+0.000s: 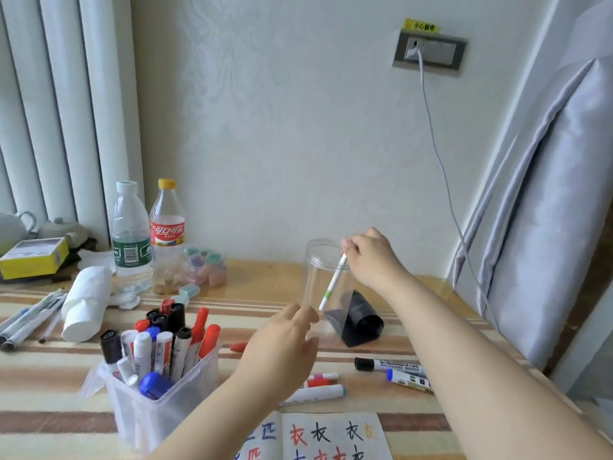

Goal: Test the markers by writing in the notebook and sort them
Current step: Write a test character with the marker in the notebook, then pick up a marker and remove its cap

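Note:
My right hand (370, 257) pinches the top of a thin white pen with a green band (332, 283) and holds it slanted inside a clear plastic jar (315, 263). My left hand (282, 343) reaches toward the jar's lower left side with relaxed fingers and holds nothing. The open notebook (318, 436) lies at the near edge, covered with red, black, blue and orange characters. A clear square tub (159, 403) on the left stands packed with several markers. Loose markers (391, 370) lie to the right of my left arm.
A black roll (360, 322) lies behind the jar. Two plastic bottles (149, 240), a white paper roll (86, 303), a bag of erasers (207, 267), pens (26, 320) and a yellow box (33, 257) crowd the back left. A cable (441, 161) hangs from a wall socket.

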`<state>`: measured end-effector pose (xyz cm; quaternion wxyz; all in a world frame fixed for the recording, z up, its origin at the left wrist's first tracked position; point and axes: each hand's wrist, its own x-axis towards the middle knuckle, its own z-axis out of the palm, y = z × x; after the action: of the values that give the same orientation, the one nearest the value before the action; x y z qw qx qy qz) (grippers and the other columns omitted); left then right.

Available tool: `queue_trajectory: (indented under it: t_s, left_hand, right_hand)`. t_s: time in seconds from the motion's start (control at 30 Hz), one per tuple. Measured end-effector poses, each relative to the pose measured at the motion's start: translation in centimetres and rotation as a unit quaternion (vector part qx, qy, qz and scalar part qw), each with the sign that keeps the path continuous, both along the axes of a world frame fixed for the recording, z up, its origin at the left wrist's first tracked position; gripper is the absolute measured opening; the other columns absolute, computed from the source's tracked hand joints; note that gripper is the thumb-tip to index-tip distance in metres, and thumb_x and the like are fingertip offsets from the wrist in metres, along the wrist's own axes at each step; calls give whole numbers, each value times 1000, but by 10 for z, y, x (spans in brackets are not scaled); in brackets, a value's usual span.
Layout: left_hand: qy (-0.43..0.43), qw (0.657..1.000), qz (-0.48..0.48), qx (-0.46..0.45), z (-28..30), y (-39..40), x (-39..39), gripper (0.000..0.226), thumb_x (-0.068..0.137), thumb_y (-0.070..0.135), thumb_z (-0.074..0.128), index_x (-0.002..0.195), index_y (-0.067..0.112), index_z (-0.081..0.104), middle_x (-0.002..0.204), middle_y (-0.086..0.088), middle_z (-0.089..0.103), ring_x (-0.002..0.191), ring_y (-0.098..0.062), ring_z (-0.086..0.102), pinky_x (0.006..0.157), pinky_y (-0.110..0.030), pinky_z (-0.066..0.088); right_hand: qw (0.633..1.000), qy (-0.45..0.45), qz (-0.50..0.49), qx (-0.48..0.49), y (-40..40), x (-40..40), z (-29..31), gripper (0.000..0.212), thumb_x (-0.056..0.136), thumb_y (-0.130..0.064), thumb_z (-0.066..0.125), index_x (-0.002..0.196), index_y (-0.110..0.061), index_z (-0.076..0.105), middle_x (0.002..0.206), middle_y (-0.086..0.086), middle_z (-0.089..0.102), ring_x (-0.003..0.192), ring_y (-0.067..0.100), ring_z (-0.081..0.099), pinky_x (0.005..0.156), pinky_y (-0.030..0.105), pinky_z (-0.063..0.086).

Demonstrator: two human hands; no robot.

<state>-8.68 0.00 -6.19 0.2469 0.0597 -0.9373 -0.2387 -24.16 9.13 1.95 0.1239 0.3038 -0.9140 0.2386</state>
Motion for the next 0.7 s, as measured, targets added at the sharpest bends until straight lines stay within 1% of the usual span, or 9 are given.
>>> queue_trajectory:
  t_s: [0.1,0.27,0.33,0.43,0.5,0.53,0.6,0.63,0.7]
  left_hand:
    - [-10,1000,2,10,-15,-4,3,25,92,29,45,118,27,46,116,12,49,95,-7,53,78,-21,48]
    - [-37,999,8,15,-25,-7,7,26,92,29,47,118,26,47,111,12,49,95,-8,52,81,-26,49]
    - [-44,999,6,13,-27,-6,10,28,92,30,46,120,27,46,113,12,49,95,-7,52,81,-26,48]
    - [-50,999,0,17,-33,-4,17,32,92,29,48,124,29,43,117,14,48,92,-2,48,75,-15,43]
    - [-59,998,-1,22,-40,-3,23,34,92,29,47,125,31,39,117,15,48,89,1,45,73,-12,40]
    - [-64,998,1,24,-44,-3,26,34,92,29,47,125,31,38,116,14,48,89,0,45,73,-13,41]
    - [-71,997,4,28,-50,-3,34,34,92,30,46,125,30,38,115,14,48,89,-1,45,74,-14,43]
    - [-72,997,4,27,-51,-3,38,33,92,30,46,124,30,38,115,14,48,89,-1,45,74,-15,43]
    - [-69,997,3,22,-54,-2,47,32,92,28,46,123,28,39,117,13,48,90,-2,47,74,-17,44]
  right_hand:
    - [997,-3,-20,81,-5,0,-15,44,101,-30,25,100,-10,64,114,10,45,115,28,35,98,34,32]
    - [998,-35,-12,55,-4,-1,-20,52,101,-36,23,100,-12,69,119,9,46,120,27,33,104,38,29]
    - [999,-36,-3,25,-1,-1,-20,49,100,-37,27,102,-10,68,119,9,46,121,27,32,105,38,28]
    - [996,-2,23,-80,12,6,-22,32,98,-32,41,106,-12,64,112,3,46,116,19,37,100,28,31]
    - [987,47,50,-142,28,23,-28,18,95,-23,50,99,-14,64,98,-5,46,98,5,46,85,11,32]
    - [985,65,64,-146,36,34,-33,12,93,-20,52,93,-15,63,91,-9,46,85,-3,46,76,5,32]
    - [990,46,101,-84,48,56,-54,9,92,-19,54,88,-17,62,83,-14,47,73,-6,44,68,6,33]
    - [992,13,125,-34,52,66,-69,8,92,-21,54,92,-20,62,86,-15,48,75,-6,44,70,8,34]
    - [985,-36,160,49,55,82,-100,14,93,-28,54,105,-26,61,98,-17,48,91,-4,45,83,12,35]
